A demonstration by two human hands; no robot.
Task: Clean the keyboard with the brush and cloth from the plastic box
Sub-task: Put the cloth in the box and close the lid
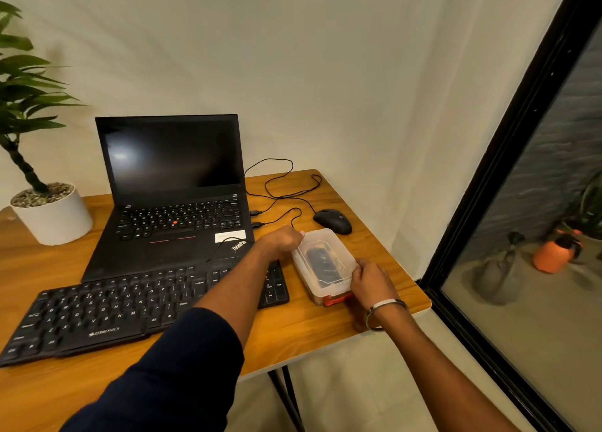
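Both hands are gripping the lidded plastic box (pixel 322 265) at the desk's (pixel 293 334) three o'clock edge: left hand (pixel 282 241) far corner, right hand (pixel 369 278) near; light, stiff, slippery, so hold its rims

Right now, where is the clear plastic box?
In the head view, the clear plastic box sits at the wooden table's right side, between both hands, just right of the black keyboard and nearer than the black mouse.

A home office corner: laptop (pixel 172 184), mouse (pixel 333 221), potted plant (pixel 39 157) on wooden desk (pixel 293 334).
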